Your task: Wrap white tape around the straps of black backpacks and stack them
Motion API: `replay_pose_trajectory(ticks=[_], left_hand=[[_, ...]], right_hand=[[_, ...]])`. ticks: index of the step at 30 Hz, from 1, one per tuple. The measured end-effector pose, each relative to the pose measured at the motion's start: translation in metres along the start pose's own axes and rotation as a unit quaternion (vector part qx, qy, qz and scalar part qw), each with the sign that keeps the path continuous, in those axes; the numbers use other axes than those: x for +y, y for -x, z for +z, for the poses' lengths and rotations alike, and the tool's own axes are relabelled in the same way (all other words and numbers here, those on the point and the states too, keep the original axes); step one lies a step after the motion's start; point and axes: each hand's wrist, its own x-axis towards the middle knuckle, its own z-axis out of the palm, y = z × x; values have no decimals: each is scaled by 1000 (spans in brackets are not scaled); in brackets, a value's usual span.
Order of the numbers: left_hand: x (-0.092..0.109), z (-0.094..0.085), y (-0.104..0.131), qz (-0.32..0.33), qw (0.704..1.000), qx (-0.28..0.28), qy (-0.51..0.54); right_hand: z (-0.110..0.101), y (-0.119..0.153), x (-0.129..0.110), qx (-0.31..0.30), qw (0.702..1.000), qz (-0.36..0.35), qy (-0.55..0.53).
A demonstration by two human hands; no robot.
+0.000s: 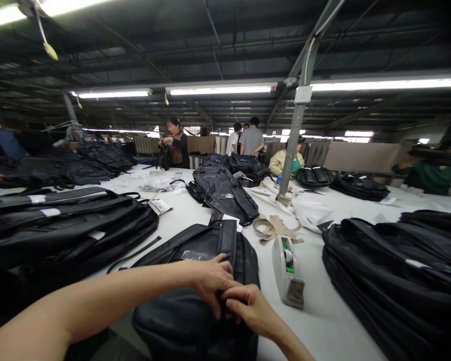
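A black backpack [173,313] lies on the table in front of me, its wide shoulder strap [228,239] running up the middle. A clear plastic piece [197,255] and a white tag [233,220] show on it. My left hand [213,280] reaches across the pack, its fingers closed on the lower part of the strap. Right beside it, my right hand [251,307] pinches the same strap, thumb against the fingers. The hands touch each other, and the exact spot they grip is partly hidden beneath the fingers.
A tape dispenser [288,273] stands to the right by tan strips [274,228]. Stacked black backpacks lie at left [71,220], at right [394,271] and ahead [225,188]. A metal post [293,140] rises from the table [311,326]. Several people are farther back.
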Motion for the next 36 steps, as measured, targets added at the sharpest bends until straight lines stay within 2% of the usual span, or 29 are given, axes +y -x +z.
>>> replay_pose_trajectory(ticks=[1, 2, 3, 5, 9, 11, 13, 15, 18, 20, 22, 25, 28, 32, 36], left_hand=[[-3, 0, -6, 39, 993, -78, -84], [-4, 0, -11, 88, 965, -169, -182], [-6, -1, -16, 127, 924, -247, -263], [-9, -2, -23, 152, 878, -304, -337], [-19, -3, -24, 170, 857, -306, -378], [-22, -10, -21, 144, 845, -313, -410], [-16, -24, -18, 89, 835, -316, -441], [-2, -42, -18, 47, 842, -296, -449], [30, -68, -24, 40, 857, -276, -434], [47, -76, -29, 27, 845, -293, -446], [56, -79, -32, 7, 821, -311, -480], [55, -75, -32, 2, 785, -312, -536], [46, -71, -28, 0, 771, -310, -556], [37, -72, -27, 11, 783, -298, -546], [42, -85, -30, 26, 810, -292, -508]], right_hand=[[-3, 4, 1, 10, 1000, 9, -16], [-8, 6, 2, 21, 999, 17, -37], [-12, 8, 3, 36, 997, 20, -60], [-22, 10, 6, 68, 992, 15, -102], [-35, 10, 23, 114, 979, 25, -165], [-36, 12, 33, 103, 975, 55, -189], [-36, 14, 40, 73, 977, 70, -188], [-35, 15, 40, 40, 984, 67, -157], [-33, 12, 27, 5, 997, 45, -65], [-31, 8, 18, -19, 1000, 8, 8], [-28, 5, 14, -36, 998, -21, 38], [-23, 4, 21, -9, 1000, -6, 16], [-16, 5, 31, 46, 999, 6, 25], [-7, 6, 33, 91, 995, 11, 27], [-5, 4, 30, 97, 995, -1, 17]])
